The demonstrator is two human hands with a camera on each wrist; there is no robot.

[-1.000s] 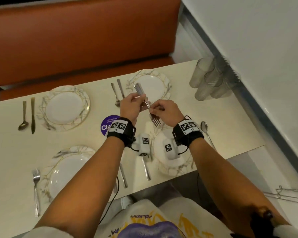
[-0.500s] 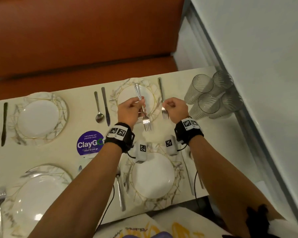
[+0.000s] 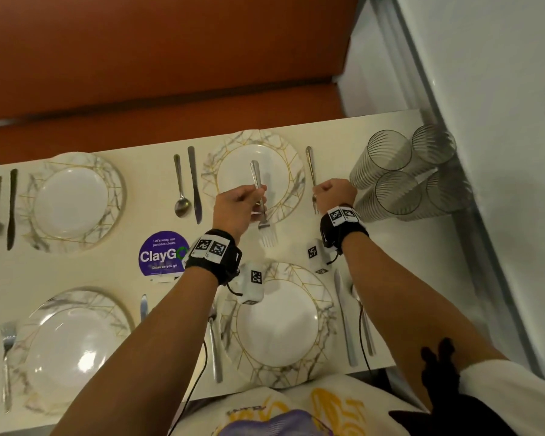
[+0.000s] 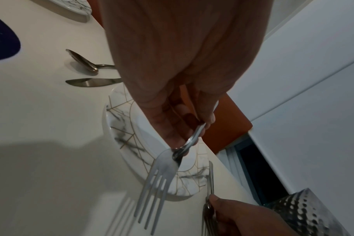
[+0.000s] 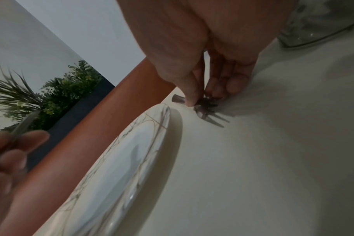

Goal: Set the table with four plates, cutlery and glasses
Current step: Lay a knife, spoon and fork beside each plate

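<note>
Overhead, left hand (image 3: 238, 207) pinches a fork (image 3: 261, 202) mid-handle above the far-right plate (image 3: 291, 158); long axis runs far to near, tines toward the person, clear of the table (image 3: 296, 240). Right hand (image 3: 335, 193) pinches a second fork (image 3: 311, 174) at the neck, laid flat on the table just right of that plate, handle pointing away, tines near. Four glasses (image 3: 400, 174) stand clustered beside the right wrist.

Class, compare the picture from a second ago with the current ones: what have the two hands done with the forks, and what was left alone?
The hands parted. The right hand took one fork right of the far plate and lowered it to the table, still pinching it. The left hand keeps the other fork above that plate. Glasses stayed put.
</note>
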